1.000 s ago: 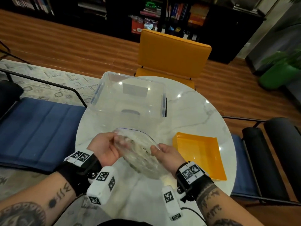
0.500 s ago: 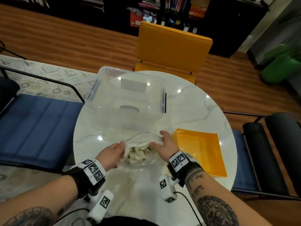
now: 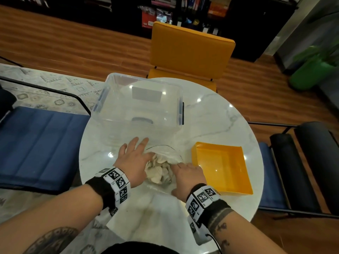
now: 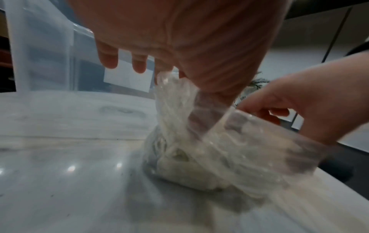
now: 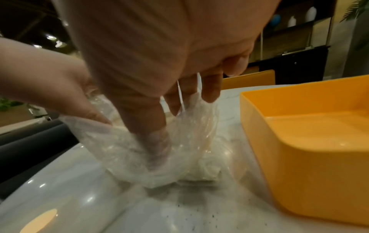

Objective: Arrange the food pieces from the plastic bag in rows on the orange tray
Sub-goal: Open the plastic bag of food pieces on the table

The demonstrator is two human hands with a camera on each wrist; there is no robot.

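Note:
A clear plastic bag [image 3: 165,153] with several pale food pieces [image 3: 157,171] stands on the white marble table [image 3: 211,125], its mouth held wide. My left hand [image 3: 139,153] pinches the bag's left edge between thumb and forefinger [image 4: 165,74]; its other fingers are spread straight. My right hand [image 3: 176,167] holds the right edge, thumb [image 5: 151,141] down inside the bag [image 5: 195,141] and fingers curled over the rim. The orange tray [image 3: 222,171] sits just right of the bag with nothing in it; its wall [image 5: 309,157] is close to my right hand.
A large clear plastic bin [image 3: 143,99] stands right behind the bag. A yellow chair [image 3: 189,52] is at the table's far side, a blue bench [image 3: 36,143] on the left and dark seating [image 3: 302,171] on the right. The table's round edge is just beyond the tray.
The bag came down from the air onto the table. Both hands moved forward and pulled its mouth apart, and my left fingers spread out.

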